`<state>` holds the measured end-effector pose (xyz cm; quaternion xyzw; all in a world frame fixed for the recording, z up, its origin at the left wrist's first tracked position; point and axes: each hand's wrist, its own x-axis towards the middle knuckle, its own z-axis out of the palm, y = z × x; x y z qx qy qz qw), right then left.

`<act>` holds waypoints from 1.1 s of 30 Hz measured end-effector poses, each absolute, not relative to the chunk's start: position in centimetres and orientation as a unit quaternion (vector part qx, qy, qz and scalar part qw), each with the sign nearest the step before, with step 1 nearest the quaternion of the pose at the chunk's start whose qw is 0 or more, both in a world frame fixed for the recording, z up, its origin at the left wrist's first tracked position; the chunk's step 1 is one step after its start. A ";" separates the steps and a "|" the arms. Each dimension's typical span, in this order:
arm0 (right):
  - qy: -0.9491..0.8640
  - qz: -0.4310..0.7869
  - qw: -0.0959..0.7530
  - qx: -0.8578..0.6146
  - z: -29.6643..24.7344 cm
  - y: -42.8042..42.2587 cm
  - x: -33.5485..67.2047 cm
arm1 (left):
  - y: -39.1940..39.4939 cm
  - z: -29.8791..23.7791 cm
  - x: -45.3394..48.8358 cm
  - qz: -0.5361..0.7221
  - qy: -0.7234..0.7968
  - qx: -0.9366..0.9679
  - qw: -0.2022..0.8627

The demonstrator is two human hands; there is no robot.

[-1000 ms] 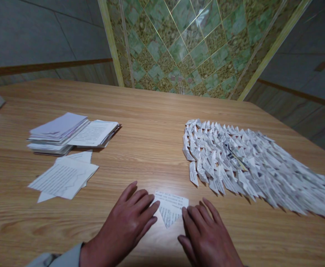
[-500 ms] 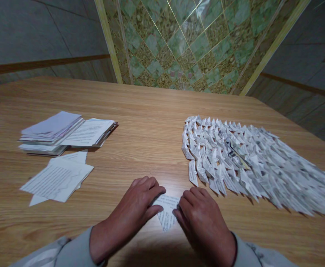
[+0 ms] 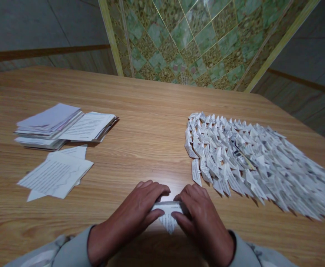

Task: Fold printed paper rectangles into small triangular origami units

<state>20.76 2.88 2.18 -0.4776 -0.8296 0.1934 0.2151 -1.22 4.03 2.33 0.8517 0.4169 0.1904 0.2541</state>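
Paper (image 3: 169, 221) is at lower centre of frame, just above or on the surface (image 3: 151, 148), can't tell which. I've got left hand (image 3: 142, 202) and right hand (image 3: 198, 213) pinching it, one per side, thumbs on the near face, fingers at the far edge. Expect it light, thin, not slippery; stiffer along the folds, easily creased or torn. I'd hold the two upper corners gently, lower tip free. Sheets (image 3: 56, 174) at left of frame, folded pieces (image 3: 251, 163) at right.
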 end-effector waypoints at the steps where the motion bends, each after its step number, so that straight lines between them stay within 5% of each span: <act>1: -0.825 0.201 0.228 -0.476 2.1 2.9 20.7 | 4.0 2.3 -1.2 0.194 0.411 0.855 0.249; 10: -0.855 0.094 0.345 -0.376 2.9 3.3 20.3 | 3.8 2.9 -0.7 0.282 0.372 0.871 0.154; 20: -0.857 -0.010 0.347 -0.380 3.2 2.9 20.3 | 3.4 3.6 -0.3 0.319 0.290 0.902 -0.026; 33: -0.881 0.033 0.258 -0.396 2.3 3.5 20.8 | 3.9 1.6 -1.3 0.181 0.382 0.902 0.086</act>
